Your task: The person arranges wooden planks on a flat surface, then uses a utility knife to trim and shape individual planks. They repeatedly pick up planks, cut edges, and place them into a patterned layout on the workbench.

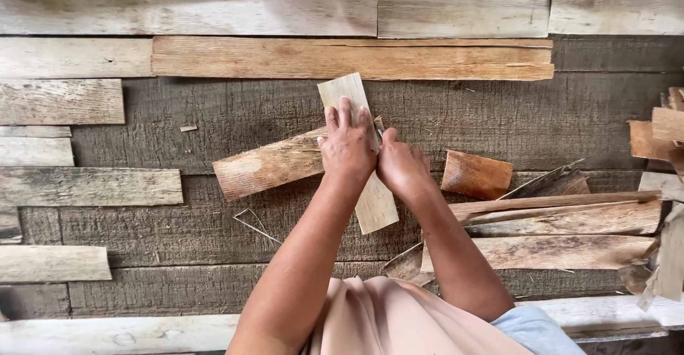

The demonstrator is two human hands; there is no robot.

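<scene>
Left hand: the left hand (pixel 347 147) lay flat, palm down, in the middle of the frame. Its fingers were stretched out and pressed on a pale, narrow, flat strip of wood (pixel 360 157).

Right hand: the right hand (pixel 401 166) sat just beside the left one, touching the right edge of the same strip. Its fingers were curled in. I could not tell if it held anything.

Pale strip: it stood nearly upright in the middle of the frame, leaning a little. It lay across a wider brown wooden slat (pixel 269 164) that stuck out to the left.

Right side: a small reddish-brown curved piece of wood (pixel 476 175) lay near the right hand. Long thin brown wood pieces (pixel 563 216) were stacked lower right.

Top: a long light-brown wooden board (pixel 353 58) lay flat across the upper middle.

Floor: it was made of rough grey wooden planks (pixel 235 112).

Bottom: the person's peach-coloured cloth (pixel 385 319) showed in the lower middle.
</scene>
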